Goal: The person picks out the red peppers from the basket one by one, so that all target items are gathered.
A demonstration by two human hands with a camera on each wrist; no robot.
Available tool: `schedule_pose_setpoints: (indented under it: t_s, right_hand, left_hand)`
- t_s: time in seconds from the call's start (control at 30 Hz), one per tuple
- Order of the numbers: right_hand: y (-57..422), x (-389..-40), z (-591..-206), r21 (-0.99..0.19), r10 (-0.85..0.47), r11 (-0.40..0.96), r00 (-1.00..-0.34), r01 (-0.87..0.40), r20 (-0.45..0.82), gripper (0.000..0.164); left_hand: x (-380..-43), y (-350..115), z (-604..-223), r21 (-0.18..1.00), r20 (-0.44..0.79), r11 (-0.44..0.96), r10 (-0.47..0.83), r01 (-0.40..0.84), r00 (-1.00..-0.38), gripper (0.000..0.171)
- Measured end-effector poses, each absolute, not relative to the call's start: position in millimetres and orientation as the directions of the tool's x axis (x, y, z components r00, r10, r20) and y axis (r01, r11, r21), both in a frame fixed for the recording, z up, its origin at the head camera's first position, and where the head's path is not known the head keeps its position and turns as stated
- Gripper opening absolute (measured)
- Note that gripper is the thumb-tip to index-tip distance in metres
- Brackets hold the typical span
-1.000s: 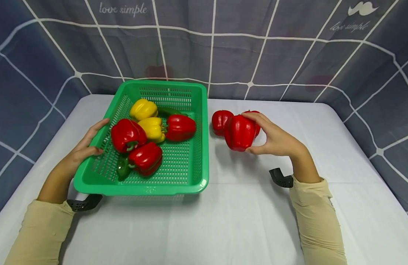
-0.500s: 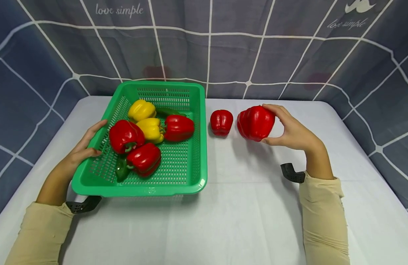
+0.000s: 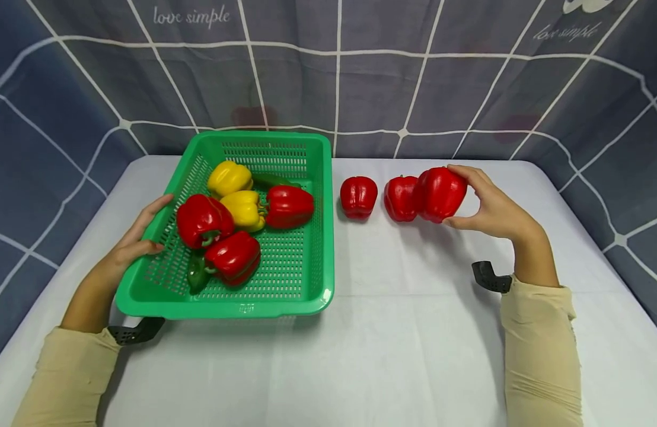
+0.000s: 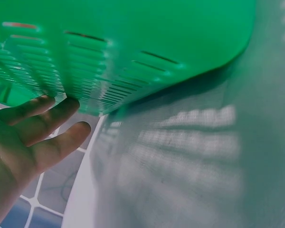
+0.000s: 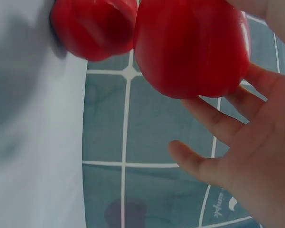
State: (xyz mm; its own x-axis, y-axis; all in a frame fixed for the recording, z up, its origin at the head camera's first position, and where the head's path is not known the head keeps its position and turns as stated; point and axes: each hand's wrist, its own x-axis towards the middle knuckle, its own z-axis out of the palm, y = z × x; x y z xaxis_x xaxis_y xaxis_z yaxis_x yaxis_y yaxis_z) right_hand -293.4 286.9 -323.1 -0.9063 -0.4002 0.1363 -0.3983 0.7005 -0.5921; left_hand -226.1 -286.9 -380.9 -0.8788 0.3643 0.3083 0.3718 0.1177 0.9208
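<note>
White cloth-covered surface point(image 3: 392, 356): green rectangular slotted plastic basket point(image 3: 227, 308) at left; glossy red blocky bell pepper point(image 3: 359, 197) beside it, second glossy red bell pepper point(image 3: 399, 200) further right.

The head view looks forward and down from above the near side of the white cloth-covered worktop point(image 3: 382, 356), far enough off to take in its far edge and both far corners. The left wrist view sits low and very near the green slotted plastic basket point(image 3: 327, 225), facing along its outer wall, worktop surface at right. The right wrist view looks closely past the right hand point(image 3: 491, 207) toward the worktop's far edge, which runs upright in its frame. Head and left wrist share the basket and left hand point(image 3: 131, 240); head and right wrist share the right hand and two glossy, lobed red bell peppers point(image 3: 440, 194).
</note>
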Motion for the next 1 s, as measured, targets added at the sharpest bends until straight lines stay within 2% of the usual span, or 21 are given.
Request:
schedule_pose_setpoints:
  t_s: [0.1, 0.23, 0.5, 0.7, 1.0]
  right_hand:
    - [290, -294, -321, -0.586, -0.386, 0.710, -0.912, -0.391, 0.141, 0.088]
    - [295, -294, -320, -0.576, -0.358, 0.731, -0.925, -0.365, 0.132, 0.089]
    - [309, -299, -330, -0.600, -0.316, 0.746, -0.947, -0.290, 0.064, 0.087]
    - [315, -305, -341, -0.602, -0.283, 0.766, -0.959, -0.226, -0.001, 0.091]
    - [318, -311, -350, -0.613, -0.263, 0.770, -0.963, -0.177, -0.052, 0.093]
  left_hand:
    - [-225, -287, -381, 0.921, 0.322, 0.093, 0.364, 0.378, -0.874, 0.088]
    - [-222, -288, -379, 0.948, 0.292, 0.006, 0.382, 0.318, -0.877, 0.087]
    - [-226, -285, -381, 0.929, 0.328, 0.036, 0.376, 0.368, -0.866, 0.087]
    - [-226, -285, -383, 0.941, 0.307, 0.012, 0.382, 0.337, -0.872, 0.087]
    - [-229, -286, -384, 0.910, 0.357, 0.070, 0.365, 0.408, -0.860, 0.089]
